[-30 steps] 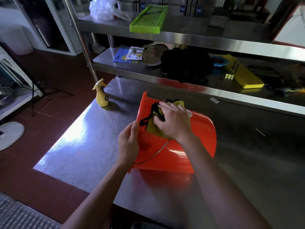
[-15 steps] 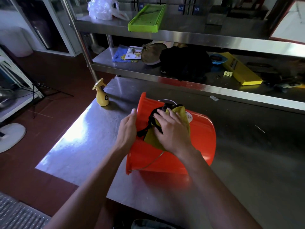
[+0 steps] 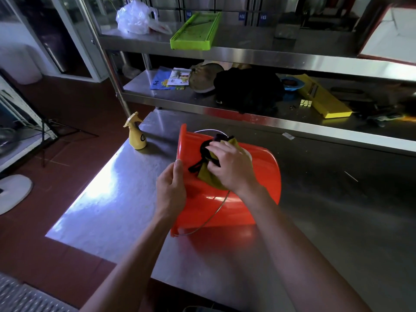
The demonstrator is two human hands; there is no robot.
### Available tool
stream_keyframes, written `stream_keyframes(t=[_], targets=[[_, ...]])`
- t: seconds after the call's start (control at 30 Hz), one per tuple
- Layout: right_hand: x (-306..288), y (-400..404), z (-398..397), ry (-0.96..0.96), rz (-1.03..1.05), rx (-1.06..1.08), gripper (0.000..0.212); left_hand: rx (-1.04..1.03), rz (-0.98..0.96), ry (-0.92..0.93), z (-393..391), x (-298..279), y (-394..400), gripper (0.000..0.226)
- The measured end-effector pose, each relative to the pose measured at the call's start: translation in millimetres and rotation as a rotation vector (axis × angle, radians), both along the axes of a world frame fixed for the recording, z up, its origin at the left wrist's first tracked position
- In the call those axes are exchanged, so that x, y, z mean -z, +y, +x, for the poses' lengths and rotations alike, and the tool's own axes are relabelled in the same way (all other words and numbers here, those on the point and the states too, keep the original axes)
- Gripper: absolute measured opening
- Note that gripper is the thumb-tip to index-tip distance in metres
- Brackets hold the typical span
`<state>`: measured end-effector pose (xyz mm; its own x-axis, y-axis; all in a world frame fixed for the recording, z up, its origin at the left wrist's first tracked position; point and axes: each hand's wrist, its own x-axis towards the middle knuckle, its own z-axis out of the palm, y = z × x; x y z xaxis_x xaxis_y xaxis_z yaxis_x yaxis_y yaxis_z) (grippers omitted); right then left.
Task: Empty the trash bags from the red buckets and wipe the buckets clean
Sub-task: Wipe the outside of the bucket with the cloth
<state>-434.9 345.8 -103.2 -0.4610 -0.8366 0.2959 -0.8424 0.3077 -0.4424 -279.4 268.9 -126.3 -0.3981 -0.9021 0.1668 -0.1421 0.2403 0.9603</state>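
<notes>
On the steel table [image 3: 108, 199], the red bucket [image 3: 258, 176] lies on its side, its open mouth turned away from the yellow spray bottle's side only in that the rim faces left toward that bottle. Left of the bucket, near the table's far corner, stands the yellow spray bottle [image 3: 136, 136], upright and well apart from the rim. Just at the bucket's rim, the left hand [image 3: 171, 190] grips the edge, thumb up along the outside and the other fingers hidden behind the rim. A thin wire handle [image 3: 209, 218] curves down across the bucket's near wall to the table. On top of the bucket's side, the right hand [image 3: 231, 167] presses down with curled fingers on a yellow-green cloth [image 3: 208, 176] that has a black strip along its edge; the cloth lies flat against the red wall beneath the palm. Behind the bucket rises a steel shelf rack [image 3: 247, 122]: on its lower shelf lie a dark bundle [image 3: 247, 91] and, farther right, a yellow slicer [image 3: 322, 97]; on its upper shelf sit a clear plastic bag [image 3: 132, 18] and a green tray [image 3: 195, 30].
</notes>
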Motion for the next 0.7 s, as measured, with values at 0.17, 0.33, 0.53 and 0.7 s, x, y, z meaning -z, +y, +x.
stream_keyframes(t=[0.17,0.33,0.53,0.7], targets=[[24,21,0,0.000,-0.090,0.064,0.045,-0.043,0.004,-0.009,0,4,-11,0.046],[41,31,2,-0.087,-0.147,0.182,0.047,-0.042,-0.007,-0.040,5,9,-21,0.047],[68,67,-13,-0.086,-0.073,0.348,0.058,-0.047,-0.030,-0.051,9,11,-25,0.049],[66,66,-27,-0.121,-0.060,0.319,0.057,-0.050,-0.022,-0.039,10,13,-30,0.054]])
